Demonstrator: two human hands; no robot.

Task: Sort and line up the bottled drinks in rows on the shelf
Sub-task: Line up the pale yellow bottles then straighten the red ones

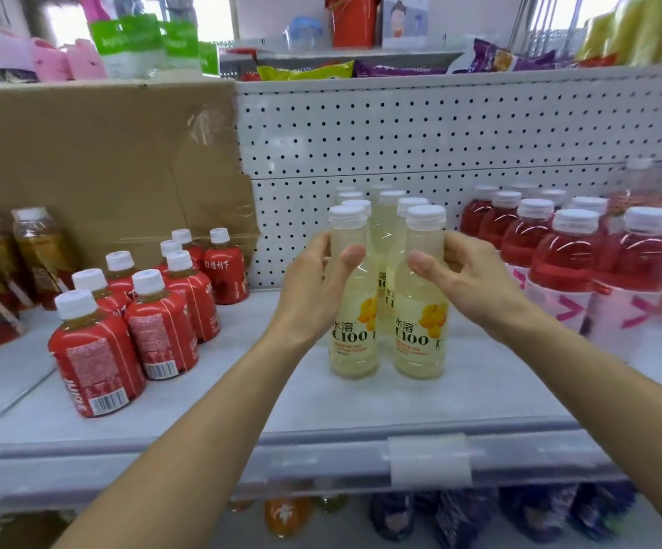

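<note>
Pale yellow C100 bottles with white caps stand in two rows in the middle of the white shelf (321, 406). My left hand (313, 283) grips the upper body of the front left yellow bottle (355, 334). My right hand (468, 279) grips the upper body of the front right yellow bottle (420, 334). Both bottles stand upright on the shelf, side by side. Several more yellow bottles (390, 215) line up behind them, partly hidden.
Red-labelled tea bottles (155, 311) cluster on the left, with brown tea bottles (40, 247) further left. Red drink bottles (567, 251) with pink labels fill the right. A cardboard sheet (95, 160) and pegboard (440, 132) back the shelf. More bottles sit on the shelf below.
</note>
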